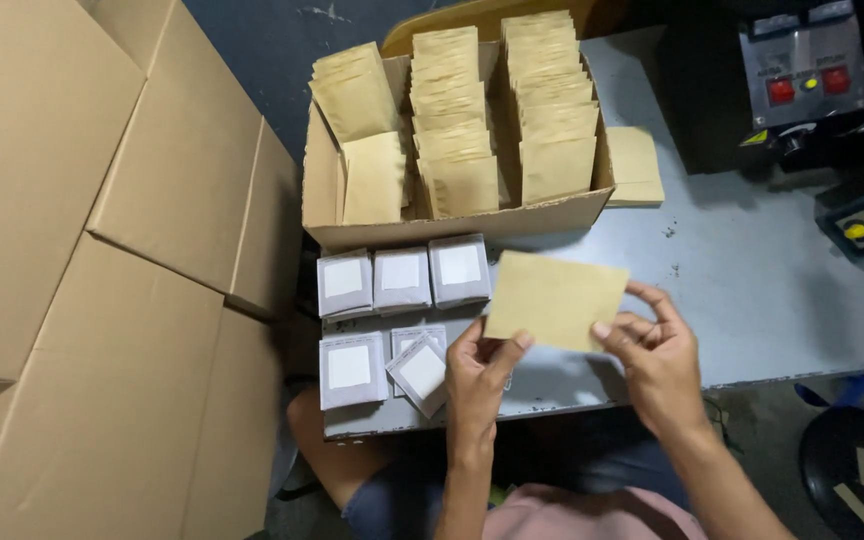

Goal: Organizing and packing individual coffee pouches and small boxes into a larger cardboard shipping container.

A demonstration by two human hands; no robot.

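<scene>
From my remote seat, the main risk I see is the kraft paper pouch slipping: it is pinched only at its lower corners, so a loosened thumb could drop it onto the small grey packets lying just below the open cardboard box. A hard squeeze could also crease the flat pouch. I would also watch the tilted grey packet, which looks easy to nudge off the bench edge.

The left hand is nearly closed, thumb and fingers pinching the pouch's lower left corner. The right hand is half curled, fingertips gripping its right edge. The pouch hangs in the air just in front of the box, above the bench.
</scene>
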